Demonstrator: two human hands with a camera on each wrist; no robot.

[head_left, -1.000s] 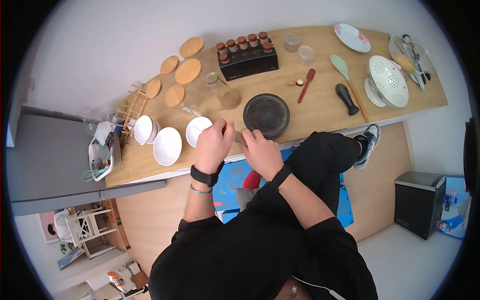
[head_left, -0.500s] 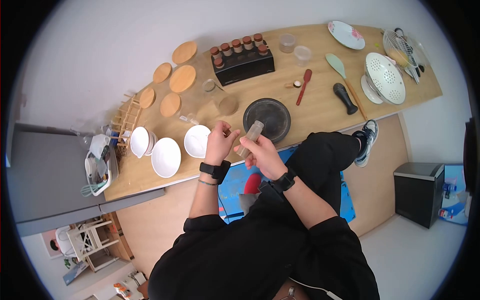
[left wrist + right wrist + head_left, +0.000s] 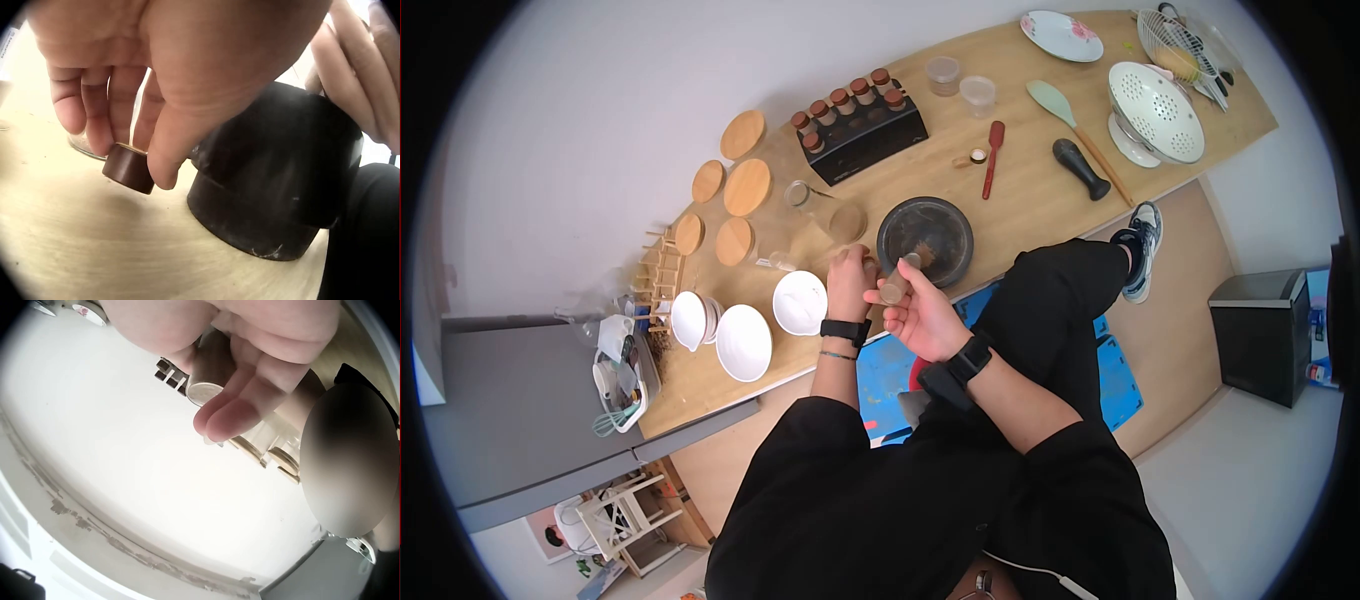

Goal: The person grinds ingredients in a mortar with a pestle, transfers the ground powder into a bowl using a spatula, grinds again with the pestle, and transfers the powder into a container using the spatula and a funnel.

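Note:
Tipped toward the black stone mortar [image 3: 955,245], a small glass spice jar [image 3: 893,291] is gripped by my right hand [image 3: 930,322]. Its mouth end points at the bowl, where a little brown powder [image 3: 922,252] lies. The right wrist view shows the jar's round base [image 3: 205,392] between thumb and fingers. My left hand [image 3: 849,288] is beside the mortar's left side. In the left wrist view its thumb and fingers pinch a dark brown screw cap [image 3: 128,167] low over the wooden table, left of the mortar.
White bowls [image 3: 744,343] stand left of my hands, with a glass jar [image 3: 832,212] lying behind them. A black spice rack [image 3: 865,135] is at the back. On the right lie a black pestle [image 3: 1081,169], a red spatula [image 3: 993,160], a green spoon [image 3: 1055,103] and a white colander [image 3: 1157,113].
My hands came apart, the left one with the cap. The right hand has tipped the jar mouth-down toward the mortar, and brown powder now shows in the bowl.

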